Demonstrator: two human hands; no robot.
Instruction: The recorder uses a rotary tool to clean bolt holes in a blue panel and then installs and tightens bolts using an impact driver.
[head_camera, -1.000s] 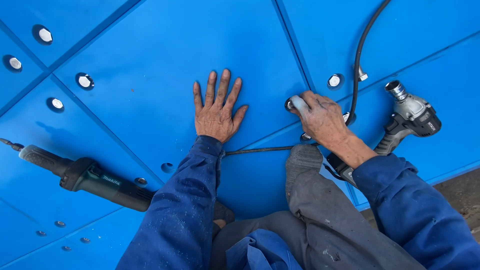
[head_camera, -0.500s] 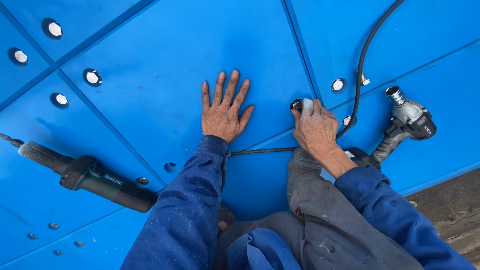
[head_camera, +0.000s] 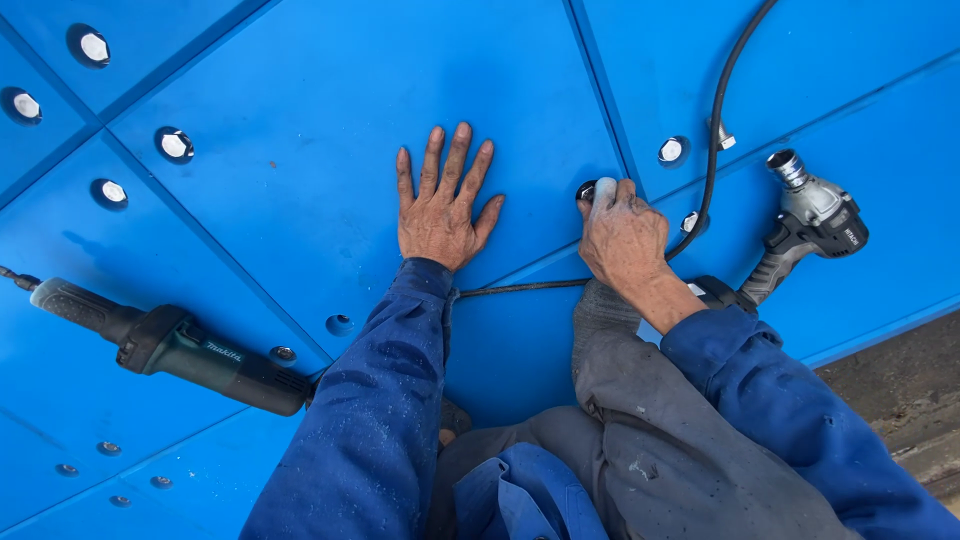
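Fingers of left hand (head_camera: 438, 215) spread flat on blue panel (head_camera: 300, 120); right hand (head_camera: 622, 235) fingers pinching one white plug (head_camera: 604, 191) at bolt hole. Two power tools: die grinder (head_camera: 170, 345), impact wrench (head_camera: 805, 225).

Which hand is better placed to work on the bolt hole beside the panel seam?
Probably the right hand: its fingers already rest at the bolt hole. The left hand lies flat on the blue panel, apart from it.

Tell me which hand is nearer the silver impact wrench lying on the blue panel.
Right. The right hand is at a bolt hole just left of the impact wrench; the left hand lies flat on the blue panel, farther left.
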